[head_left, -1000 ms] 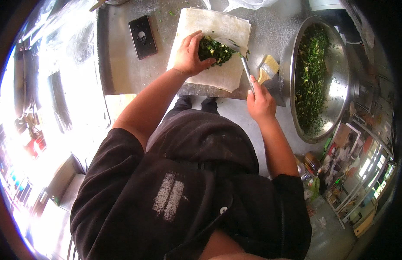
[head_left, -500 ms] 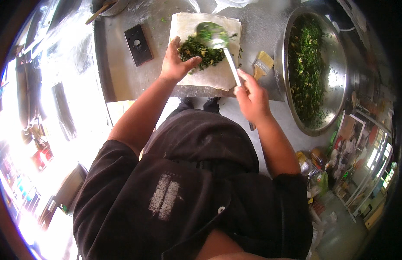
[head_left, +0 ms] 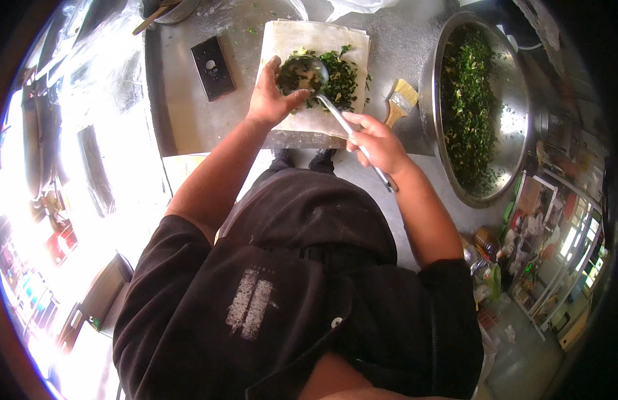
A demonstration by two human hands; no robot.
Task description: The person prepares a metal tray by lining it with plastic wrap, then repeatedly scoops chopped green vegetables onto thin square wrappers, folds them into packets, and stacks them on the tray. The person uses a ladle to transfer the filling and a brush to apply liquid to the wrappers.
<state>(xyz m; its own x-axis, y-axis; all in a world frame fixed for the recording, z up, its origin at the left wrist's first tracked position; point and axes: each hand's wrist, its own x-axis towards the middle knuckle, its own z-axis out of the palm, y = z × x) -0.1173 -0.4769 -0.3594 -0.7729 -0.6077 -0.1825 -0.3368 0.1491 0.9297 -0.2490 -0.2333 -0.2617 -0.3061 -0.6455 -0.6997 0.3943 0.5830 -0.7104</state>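
Note:
My right hand [head_left: 375, 143] grips the long handle of a metal ladle [head_left: 335, 113] whose bowl rests on chopped greens [head_left: 342, 77] mixed with pale yellow bits. The greens lie in a heap on a square, floury-pale sheet [head_left: 282, 43], apparently stacked in layers. My left hand [head_left: 270, 99] is open at the sheet's left side, thumb and fingers spread around the left edge of the heap, close against the ladle's bowl. Part of the heap is hidden beneath the ladle.
To the right stands a wide steel basin [head_left: 522, 113] holding more chopped greens. Between it and the sheet lies a wooden-handled brush [head_left: 403, 99]. A black rectangular object [head_left: 213, 69] lies left on the metal table [head_left: 179, 120]. A pot [head_left: 179, 12] sits at the far left.
The ladle has swung left and down from the heap's upper right, and its bowl now sits on the heap's left part. The greens spread further right. My left hand stays nearly still.

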